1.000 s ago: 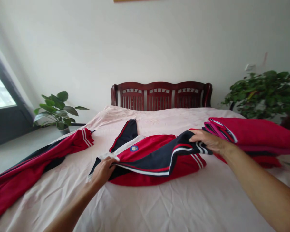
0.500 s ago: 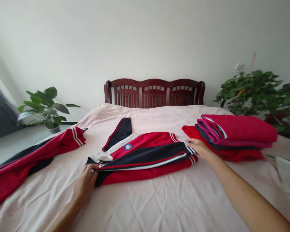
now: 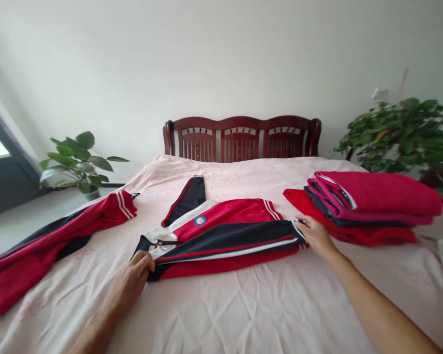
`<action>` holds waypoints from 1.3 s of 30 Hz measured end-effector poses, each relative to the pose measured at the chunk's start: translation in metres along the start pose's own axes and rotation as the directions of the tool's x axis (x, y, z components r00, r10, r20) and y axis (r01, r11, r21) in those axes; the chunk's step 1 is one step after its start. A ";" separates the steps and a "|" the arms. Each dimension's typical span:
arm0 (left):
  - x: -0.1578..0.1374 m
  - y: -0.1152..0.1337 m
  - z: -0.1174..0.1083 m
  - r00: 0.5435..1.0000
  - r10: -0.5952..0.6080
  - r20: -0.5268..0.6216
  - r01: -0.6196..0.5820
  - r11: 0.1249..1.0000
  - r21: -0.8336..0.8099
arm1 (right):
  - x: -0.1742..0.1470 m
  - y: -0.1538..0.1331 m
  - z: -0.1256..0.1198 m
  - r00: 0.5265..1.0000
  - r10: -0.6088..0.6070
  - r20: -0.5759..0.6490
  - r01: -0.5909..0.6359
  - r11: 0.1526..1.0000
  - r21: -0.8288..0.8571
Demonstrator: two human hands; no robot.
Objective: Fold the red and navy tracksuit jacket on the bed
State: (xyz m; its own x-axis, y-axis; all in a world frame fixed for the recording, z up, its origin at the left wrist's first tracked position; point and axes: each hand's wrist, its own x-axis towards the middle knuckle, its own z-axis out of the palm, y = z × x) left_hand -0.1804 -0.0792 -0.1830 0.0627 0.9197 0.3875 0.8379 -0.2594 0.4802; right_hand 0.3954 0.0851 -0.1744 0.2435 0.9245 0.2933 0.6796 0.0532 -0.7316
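Pinching the near left corner of a red, navy and white track jacket [image 3: 221,238] with a round blue badge on its chest, the left hand [image 3: 131,280] lies low on the bed, its fingers [image 3: 144,261] curled shut over the dark hem so that the thumb and knuckles bunch the cloth. The right hand [image 3: 315,235] reaches to the jacket's right end, where the striped cuff of the folded sleeve lies; its fingers are nearly straight and close together, tips touching the cuff, though from this angle it is hard to tell whether they grip the cloth or only press on it. The jacket lies flat in the middle of the bed, one navy sleeve folded across the red body and another navy strip pointing up toward the headboard. Just beside the right hand, to its right, sits a stack of folded red and magenta garments [image 3: 369,206]. Well apart on the left, a second red and navy garment with white stripes [image 3: 59,241] sprawls unfolded toward the bed's edge. All of it rests on a pale pink, creased bedsheet [image 3: 236,314]. Behind stands a dark reddish carved wooden headboard [image 3: 241,140] against a plain white wall [image 3: 214,59]. A broad-leaved green potted plant [image 3: 77,162] stands on the floor to the left, beside a dark-framed window [image 3: 0,162], and a bushier green plant [image 3: 406,132] rises on the right.
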 end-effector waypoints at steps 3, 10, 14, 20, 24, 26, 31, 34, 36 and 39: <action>0.002 -0.005 0.004 0.995 0.008 0.099 -0.009 1.000 0.003 | -0.011 0.007 0.005 1.000 0.009 0.014 -0.008 0.996 -0.087; 0.005 -0.008 0.008 0.998 -0.051 0.046 0.061 0.962 -0.267 | -0.022 0.006 -0.002 1.000 -0.014 -0.003 0.012 0.946 -0.325; 0.005 -0.006 -0.001 0.963 -0.260 -0.069 0.205 0.876 -0.436 | -0.036 -0.028 -0.003 0.940 -0.336 -0.060 0.229 0.752 -0.618; -0.002 -0.004 -0.022 0.924 -0.356 -0.137 0.264 0.857 -0.443 | -0.064 -0.060 0.031 0.828 -0.560 0.029 0.473 0.669 -0.573; -0.007 0.001 -0.022 0.977 -0.208 -0.055 0.184 0.938 -0.294 | -0.073 -0.043 0.054 0.860 -0.502 0.094 0.449 0.656 -0.607; -0.008 0.004 -0.018 0.994 -0.107 0.005 0.106 0.976 -0.189 | -0.074 -0.036 0.059 0.865 -0.492 0.102 0.442 0.648 -0.621; -0.007 0.007 -0.013 0.987 -0.059 0.147 0.058 0.998 0.012 | -0.072 -0.034 0.057 0.881 -0.468 0.070 0.410 0.681 -0.607; -0.006 0.006 -0.011 0.986 -0.059 0.154 0.046 0.995 0.083 | -0.073 -0.036 0.056 0.906 -0.420 0.051 0.374 0.738 -0.562; -0.005 0.007 -0.009 0.988 -0.043 0.151 0.023 0.991 0.132 | -0.073 -0.037 0.055 0.916 -0.399 0.040 0.365 0.788 -0.495; -0.004 0.012 -0.005 0.990 -0.031 0.138 -0.003 0.971 0.239 | -0.071 -0.038 0.051 0.944 -0.329 -0.036 0.301 0.897 -0.324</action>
State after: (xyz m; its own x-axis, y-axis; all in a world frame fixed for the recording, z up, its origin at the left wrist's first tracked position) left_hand -0.1736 -0.0872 -0.1744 0.1109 0.9592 0.2601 0.9430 -0.1842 0.2770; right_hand 0.3175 0.0362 -0.1990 0.0309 0.8412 0.5398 0.9071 0.2032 -0.3687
